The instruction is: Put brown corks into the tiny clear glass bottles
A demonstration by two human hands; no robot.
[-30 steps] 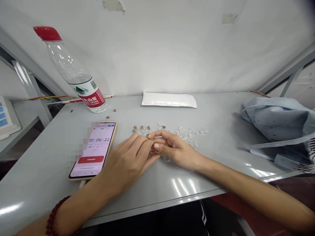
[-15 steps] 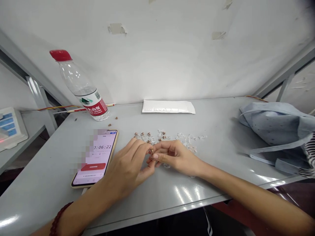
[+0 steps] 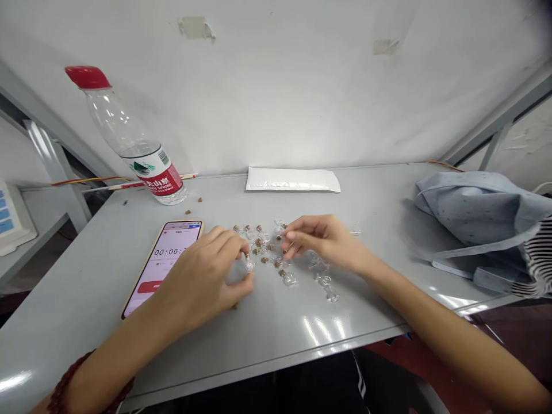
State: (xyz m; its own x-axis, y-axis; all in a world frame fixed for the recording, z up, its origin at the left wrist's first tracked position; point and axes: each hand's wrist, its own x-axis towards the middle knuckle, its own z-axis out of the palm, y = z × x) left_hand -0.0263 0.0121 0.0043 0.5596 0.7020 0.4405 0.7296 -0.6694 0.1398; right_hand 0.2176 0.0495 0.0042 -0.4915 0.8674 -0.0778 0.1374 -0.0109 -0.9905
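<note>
My left hand (image 3: 211, 267) holds a tiny clear glass bottle (image 3: 249, 265) with a brown cork between its fingertips and thumb, just above the table. My right hand (image 3: 321, 241) is over the spread of small bottles, thumb and fingers brought together around a small brownish bit; its kind is hard to make out. Between and beyond the hands lie several corked glass bottles (image 3: 288, 279), on their sides or tilted. More clear glass pieces (image 3: 326, 286) lie below and partly behind my right hand.
A phone (image 3: 146, 270) with a running timer lies left, partly under my left forearm. Behind it stand a water bottle (image 3: 146, 161) and two loose corks (image 3: 188, 212). A white packet (image 3: 293, 179) rests near the wall, and a light blue cloth bag (image 3: 483, 213) sits at right.
My hands, together at a small corked piece before, have parted. The left keeps a corked bottle; the right has moved right and up over the bottles. The view has shifted slightly.
</note>
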